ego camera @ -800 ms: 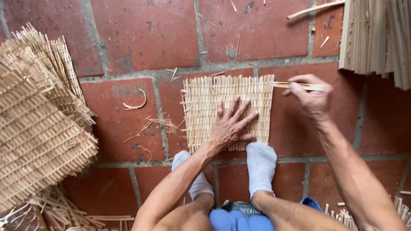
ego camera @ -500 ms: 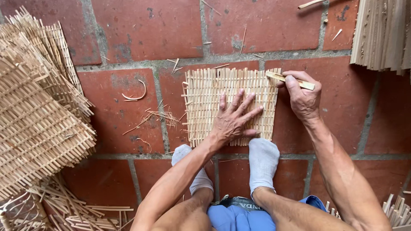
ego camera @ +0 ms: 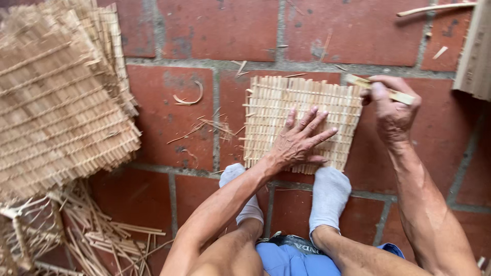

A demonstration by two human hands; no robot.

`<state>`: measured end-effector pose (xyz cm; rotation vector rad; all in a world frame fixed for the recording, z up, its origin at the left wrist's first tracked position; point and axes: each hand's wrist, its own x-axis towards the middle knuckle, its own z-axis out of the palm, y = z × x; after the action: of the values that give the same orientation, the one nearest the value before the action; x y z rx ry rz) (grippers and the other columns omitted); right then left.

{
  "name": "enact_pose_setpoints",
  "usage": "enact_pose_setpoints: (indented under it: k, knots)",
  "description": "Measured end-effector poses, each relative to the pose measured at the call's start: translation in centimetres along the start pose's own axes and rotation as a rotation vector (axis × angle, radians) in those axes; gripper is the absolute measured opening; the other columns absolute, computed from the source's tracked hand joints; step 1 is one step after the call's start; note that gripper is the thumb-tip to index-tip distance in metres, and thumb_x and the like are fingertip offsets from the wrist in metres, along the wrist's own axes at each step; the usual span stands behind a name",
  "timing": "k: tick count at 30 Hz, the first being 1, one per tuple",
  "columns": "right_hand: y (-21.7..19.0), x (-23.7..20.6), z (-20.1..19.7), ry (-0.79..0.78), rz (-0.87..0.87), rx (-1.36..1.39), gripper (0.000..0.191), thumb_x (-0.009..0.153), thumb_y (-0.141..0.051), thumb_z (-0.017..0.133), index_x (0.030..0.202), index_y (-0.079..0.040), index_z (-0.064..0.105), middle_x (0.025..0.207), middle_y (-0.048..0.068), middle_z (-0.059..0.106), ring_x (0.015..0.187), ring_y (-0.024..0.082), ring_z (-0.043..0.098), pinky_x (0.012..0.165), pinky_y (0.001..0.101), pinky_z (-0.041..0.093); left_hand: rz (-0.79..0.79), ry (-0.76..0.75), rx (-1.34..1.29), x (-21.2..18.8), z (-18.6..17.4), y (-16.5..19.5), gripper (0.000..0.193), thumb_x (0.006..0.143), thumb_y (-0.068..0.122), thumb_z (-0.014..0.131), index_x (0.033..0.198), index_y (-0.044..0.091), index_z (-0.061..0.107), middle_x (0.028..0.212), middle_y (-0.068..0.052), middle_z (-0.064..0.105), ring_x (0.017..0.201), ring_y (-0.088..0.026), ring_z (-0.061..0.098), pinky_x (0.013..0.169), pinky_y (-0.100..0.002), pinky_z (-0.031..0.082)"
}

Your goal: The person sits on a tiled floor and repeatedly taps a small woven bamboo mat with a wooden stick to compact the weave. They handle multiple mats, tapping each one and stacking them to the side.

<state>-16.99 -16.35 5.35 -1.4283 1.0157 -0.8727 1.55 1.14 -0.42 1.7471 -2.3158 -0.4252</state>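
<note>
A small square woven mat [ego camera: 286,102] of pale cane strips lies on the red brick floor [ego camera: 220,25] in front of my two grey-socked feet [ego camera: 327,197]. My left hand [ego camera: 299,140] lies flat on the mat with fingers spread, pressing it down. My right hand [ego camera: 391,107] is at the mat's upper right corner, closed around a flat cane strip [ego camera: 401,96] whose end reaches over the mat's edge.
A tall stack of finished woven mats [ego camera: 61,102] fills the left side. Loose cane strips [ego camera: 107,235] lie at the lower left. A bundle of cane strips [ego camera: 475,51] shows at the right edge. Small scraps [ego camera: 189,97] litter the bricks.
My right hand has drawn the cane strip leftward to the mat's upper right corner. The view has shifted closer. My left hand stays pressed on the mat.
</note>
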Motion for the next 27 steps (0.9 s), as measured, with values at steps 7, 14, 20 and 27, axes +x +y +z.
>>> enact_pose_setpoints:
  k: [7,14,20,27]
  knots:
    - [0.8,3.1,12.2,-0.332,-0.077,-0.135,0.015,0.103,-0.008,0.066,0.112,0.002,0.072,0.096,0.011,0.075,0.081,0.013,0.072,0.069,0.0264,0.061,-0.153,0.075,0.026,-2.5,-0.9,-3.2,0.089,0.084,0.085,0.054,0.157,0.033,0.048,0.172,-0.011,0.026,0.160,-0.034,0.011,0.121,-0.072,-0.003]
    - [2.4,3.1,13.5,-0.323,0.052,-0.082,0.018,0.105,-0.011,0.065,0.115,0.001,0.073,0.096,0.010,0.077,0.087,0.011,0.073,0.077,0.0256,0.060,-0.165,0.121,0.028,-2.6,-0.3,-4.3,0.085,0.083,0.086,0.054,0.151,0.034,0.057,0.170,-0.009,0.028,0.161,-0.032,0.010,0.123,-0.073,-0.001]
    - [2.1,3.8,13.2,-0.265,0.089,0.024,0.018,0.103,-0.011,0.063,0.111,0.001,0.072,0.097,0.009,0.076,0.087,0.011,0.075,0.076,0.0258,0.064,-0.163,0.122,0.030,-2.2,-0.5,-3.8,0.088,0.081,0.087,0.053,0.153,0.036,0.052,0.171,-0.008,0.027,0.160,-0.033,0.010,0.123,-0.074,0.001]
    - [2.9,3.6,15.6,-0.363,-0.055,-0.092,0.018,0.104,-0.011,0.063,0.113,0.002,0.072,0.096,0.011,0.076,0.087,0.016,0.073,0.077,0.0322,0.061,-0.181,0.018,0.100,-1.6,-0.3,-3.9,0.093,0.081,0.089,0.052,0.158,0.035,0.046,0.171,-0.007,0.024,0.161,-0.033,0.009,0.121,-0.074,-0.001]
